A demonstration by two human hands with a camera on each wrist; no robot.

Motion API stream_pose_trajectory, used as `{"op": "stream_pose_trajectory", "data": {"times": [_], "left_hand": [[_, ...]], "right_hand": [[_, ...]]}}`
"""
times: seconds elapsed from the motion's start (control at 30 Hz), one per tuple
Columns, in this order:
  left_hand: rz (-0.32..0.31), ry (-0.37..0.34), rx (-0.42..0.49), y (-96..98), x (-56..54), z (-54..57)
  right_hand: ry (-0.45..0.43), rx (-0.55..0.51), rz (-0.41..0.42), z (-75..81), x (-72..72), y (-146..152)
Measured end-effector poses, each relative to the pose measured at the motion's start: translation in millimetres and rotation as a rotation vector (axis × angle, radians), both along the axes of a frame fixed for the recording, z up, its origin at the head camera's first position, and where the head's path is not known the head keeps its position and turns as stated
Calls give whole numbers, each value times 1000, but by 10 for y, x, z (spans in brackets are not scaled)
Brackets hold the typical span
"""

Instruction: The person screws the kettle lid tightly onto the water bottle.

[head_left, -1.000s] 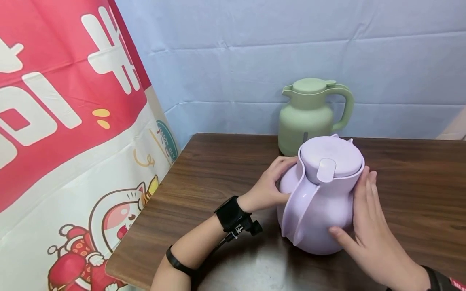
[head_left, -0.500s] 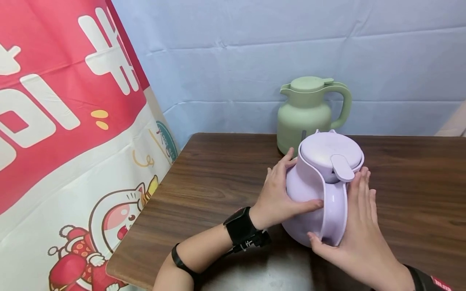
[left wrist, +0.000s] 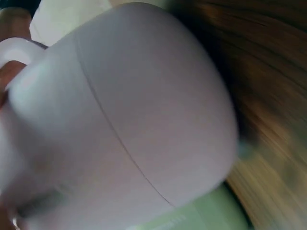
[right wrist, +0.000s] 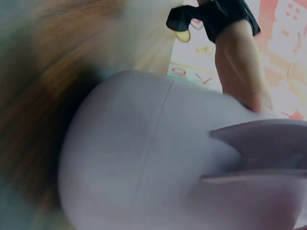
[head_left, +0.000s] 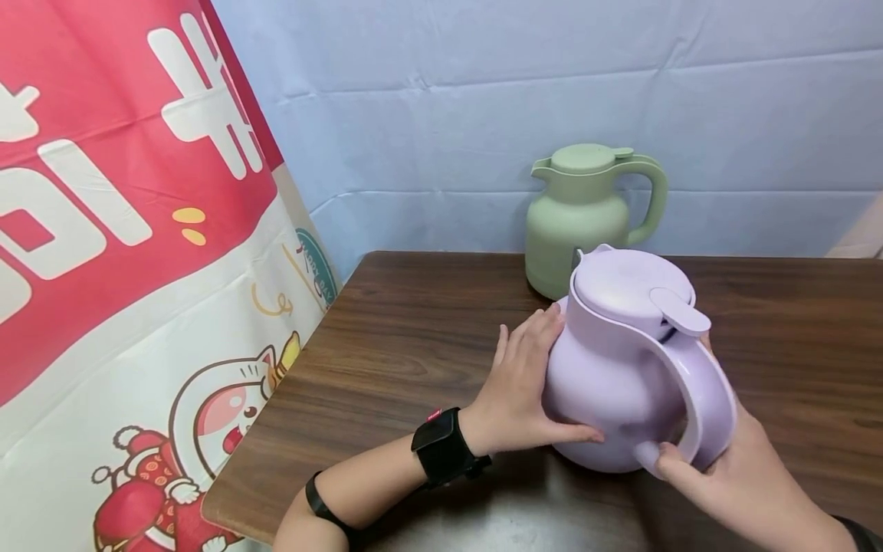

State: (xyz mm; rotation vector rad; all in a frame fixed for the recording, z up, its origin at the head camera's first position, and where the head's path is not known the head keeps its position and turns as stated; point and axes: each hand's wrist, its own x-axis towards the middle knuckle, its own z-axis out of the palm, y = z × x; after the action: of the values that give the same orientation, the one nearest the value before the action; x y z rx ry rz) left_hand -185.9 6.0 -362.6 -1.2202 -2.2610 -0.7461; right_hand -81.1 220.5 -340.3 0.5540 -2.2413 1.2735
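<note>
A lilac thermos jug (head_left: 607,376) with a flat lid and thumb lever (head_left: 679,310) stands toward the front of the table, between both hands. Its handle (head_left: 717,399) points to the front right. My left hand (head_left: 517,391) holds the left side of the round body, thumb reaching across the front. At the handle, my right hand (head_left: 741,468) grips from the right, thumb by its lower end and the fingers mostly hidden behind. The left wrist view is filled by the smooth jug body (left wrist: 144,110); the right wrist view shows the body (right wrist: 134,153) beside the handle's two edges.
A green thermos jug (head_left: 576,222) stands close behind the lilac one, its handle to the right. The brown wooden table (head_left: 400,337) ends at a pale blue cloth backdrop (head_left: 428,138). A red and white printed banner (head_left: 138,253) hangs along the left side.
The lilac jug has turned counterclockwise seen from above, its handle swinging from front left to front right. My right hand has moved from the body to the handle; my left stays on the body.
</note>
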Motion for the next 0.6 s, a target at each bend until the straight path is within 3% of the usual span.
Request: {"op": "stream_pose_trajectory", "data": {"times": [0.07, 0.27, 0.5, 0.6], "left_hand": [[-13, 50, -53, -47, -10, -21], [-43, 150, -222, -191, -75, -28], [-73, 265, -305, -246, -142, -18], [-80, 303, -316, -249, -157, -31]], "right_hand": [[13, -20, -5, -51, 2, 69], [64, -125, 83, -94, -55, 229], [52, -453, 298, -99, -103, 373], [58, -537, 362, -130, -143, 442]]}}
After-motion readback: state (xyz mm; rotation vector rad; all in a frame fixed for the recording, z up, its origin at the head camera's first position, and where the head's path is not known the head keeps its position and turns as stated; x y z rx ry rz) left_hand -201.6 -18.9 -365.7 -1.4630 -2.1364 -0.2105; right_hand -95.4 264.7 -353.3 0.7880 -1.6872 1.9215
